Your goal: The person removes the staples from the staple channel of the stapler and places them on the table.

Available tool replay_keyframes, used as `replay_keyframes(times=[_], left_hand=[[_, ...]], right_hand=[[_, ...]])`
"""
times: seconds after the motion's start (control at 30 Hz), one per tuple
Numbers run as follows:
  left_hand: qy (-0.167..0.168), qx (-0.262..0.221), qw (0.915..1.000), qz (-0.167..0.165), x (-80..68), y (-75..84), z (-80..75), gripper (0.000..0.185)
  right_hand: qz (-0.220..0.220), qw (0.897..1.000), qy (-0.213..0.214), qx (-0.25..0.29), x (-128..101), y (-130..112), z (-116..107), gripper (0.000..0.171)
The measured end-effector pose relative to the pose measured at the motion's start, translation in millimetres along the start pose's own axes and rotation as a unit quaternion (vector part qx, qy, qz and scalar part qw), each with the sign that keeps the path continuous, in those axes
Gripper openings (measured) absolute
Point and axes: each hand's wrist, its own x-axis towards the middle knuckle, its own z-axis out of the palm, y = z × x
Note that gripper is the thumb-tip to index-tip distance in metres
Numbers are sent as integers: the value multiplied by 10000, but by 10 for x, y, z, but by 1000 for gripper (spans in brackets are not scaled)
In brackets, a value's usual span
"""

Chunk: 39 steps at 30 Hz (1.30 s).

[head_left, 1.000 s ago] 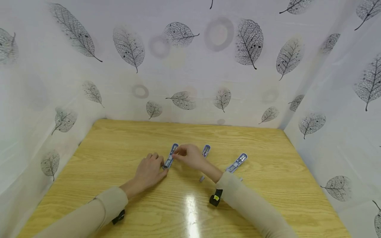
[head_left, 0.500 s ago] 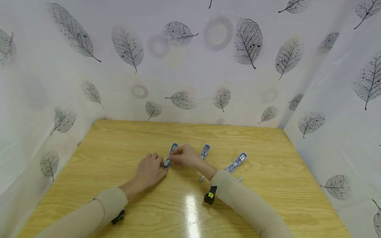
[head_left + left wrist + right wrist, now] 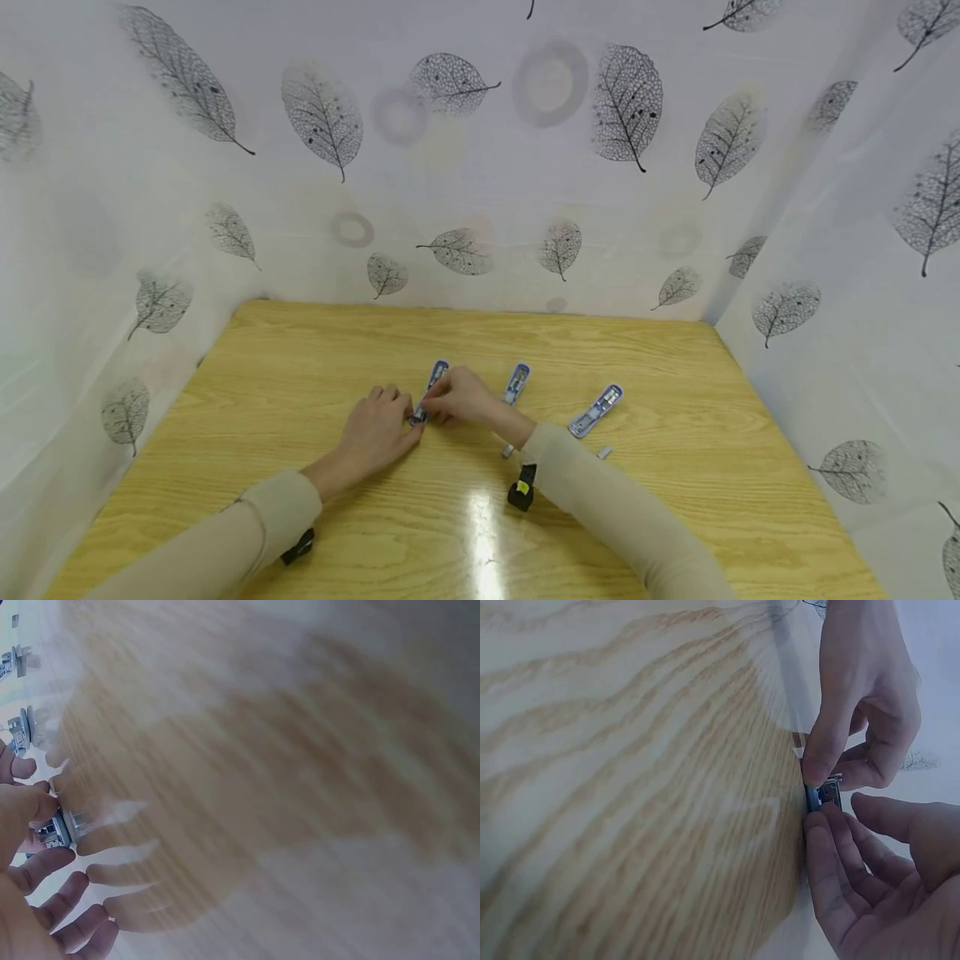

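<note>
An opened-out blue-rimmed stapler (image 3: 441, 372) with metal parts inside lies on the table in the head view. My left hand (image 3: 377, 432) rests beside its near end, thumb and index finger gripping the stapler's two sides. My right hand (image 3: 467, 397) reaches over it from the right, bent fingers at its near half and covering its middle. In the right wrist view, the right fingertips (image 3: 817, 820) touch the stapler (image 3: 813, 797), and the thumb's tip is a little apart from them. I cannot tell what, if anything, the right fingers pinch.
Two more opened staplers lie to the right, one in the middle (image 3: 517, 382) and one farther over (image 3: 596, 410). A small grey staple strip (image 3: 604, 452) lies near the far one, another (image 3: 507, 451) below the middle one. Leaf-printed sheeting (image 3: 480, 167) walls the wooden table (image 3: 337, 342).
My right hand has slid left and nearer along the stapler, from its middle to its near half. More of the right-hand stapler now shows. The left hand has kept its place.
</note>
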Motion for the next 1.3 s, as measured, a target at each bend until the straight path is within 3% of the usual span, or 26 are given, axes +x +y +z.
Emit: replay_keyframes(times=[0.6, 1.07, 1.3], left_hand=[[77, 83, 9999, 40, -9, 6, 21, 29], [169, 161, 9996, 171, -9, -11, 29, 28], [92, 207, 9997, 116, -7, -8, 23, 30]], right_hand=[[358, 9993, 23, 116, 33, 8, 46, 11], [238, 9990, -163, -351, 67, -90, -1, 14], [251, 9988, -24, -415, 74, -86, 0, 13]])
